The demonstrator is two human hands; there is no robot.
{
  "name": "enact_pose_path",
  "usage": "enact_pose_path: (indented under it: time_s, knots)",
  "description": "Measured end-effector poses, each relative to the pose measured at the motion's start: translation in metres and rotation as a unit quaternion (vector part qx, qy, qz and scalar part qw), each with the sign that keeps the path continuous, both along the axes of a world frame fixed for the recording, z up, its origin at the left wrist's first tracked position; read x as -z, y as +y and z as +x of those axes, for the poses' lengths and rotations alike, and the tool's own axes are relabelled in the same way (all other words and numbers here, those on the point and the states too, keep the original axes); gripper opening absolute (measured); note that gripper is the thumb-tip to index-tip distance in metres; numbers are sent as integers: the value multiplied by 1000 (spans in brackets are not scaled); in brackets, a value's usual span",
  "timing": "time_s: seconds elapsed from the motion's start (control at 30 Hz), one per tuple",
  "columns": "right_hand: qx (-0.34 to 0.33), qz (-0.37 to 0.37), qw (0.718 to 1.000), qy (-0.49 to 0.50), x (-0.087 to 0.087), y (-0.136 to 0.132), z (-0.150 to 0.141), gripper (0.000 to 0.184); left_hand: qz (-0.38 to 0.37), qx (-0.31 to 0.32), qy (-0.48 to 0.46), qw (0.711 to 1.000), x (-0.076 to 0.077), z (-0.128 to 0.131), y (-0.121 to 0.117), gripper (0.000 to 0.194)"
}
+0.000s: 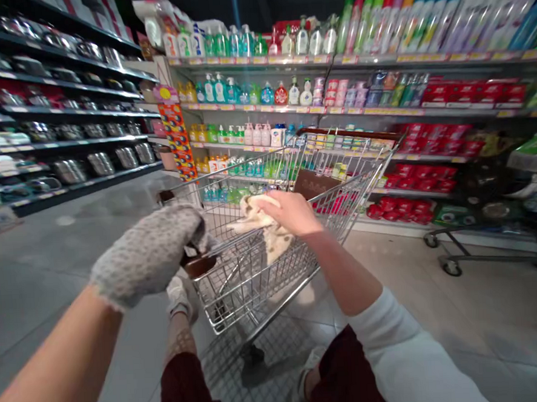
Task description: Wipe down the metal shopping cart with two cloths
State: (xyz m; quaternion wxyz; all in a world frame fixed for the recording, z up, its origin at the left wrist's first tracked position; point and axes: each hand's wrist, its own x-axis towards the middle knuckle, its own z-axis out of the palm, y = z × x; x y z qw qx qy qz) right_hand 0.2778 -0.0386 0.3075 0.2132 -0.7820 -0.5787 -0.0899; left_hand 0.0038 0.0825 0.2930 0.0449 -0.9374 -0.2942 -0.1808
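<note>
Closed fingers of my right hand (pixel 290 212) hold a cream, dark-spotted cloth (pixel 251 211) over the silver wire shopping cart's (pixel 235 297) rim; my left hand (pixel 155 250), in a grey spotted fabric mitt (pixel 140 260), meets its brown corner (pixel 200 266), curled, grip unclear.

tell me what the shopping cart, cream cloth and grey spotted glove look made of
Shopping cart: mostly shiny metal wire, perhaps chromed or zinc-plated steel, going by its bright glints.
Cream cloth: soft, matte fabric, as its loose folds suggest; fibre can't be told.
Grey spotted glove: matte textile, maybe knit or fleece, judging by its fuzzy wrist edge.
</note>
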Motion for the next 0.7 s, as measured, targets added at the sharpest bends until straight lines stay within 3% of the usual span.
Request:
enact_pose_path:
  time_s: [0.07, 0.17, 0.27, 0.33, 0.43, 0.7]
  knots:
    - [51, 14, 998, -23, -6, 0, 37, 44, -20, -61, 0, 998, 9, 19, -32, 26]
    - [158, 29, 986, -34, -15, -10, 112, 47, -19, -229, 12, 973, 20, 42, -54, 51]
    - [219, 15, 975, -38, -22, -30, 177, 54, 14, -314, -21, 949, 23, 48, -49, 56]
    - [223, -5, 975, -21, -23, -41, 200, 56, 21, -334, -28, 942, 23, 45, -38, 55]
    - [230, -7, 973, -15, -21, -47, 197, 57, 22, -339, -25, 940, 22, 38, -21, 53]
    - [269, 19, 963, -24, -18, -42, 133, 59, 0, -296, -60, 953, 16, 16, 26, 55]
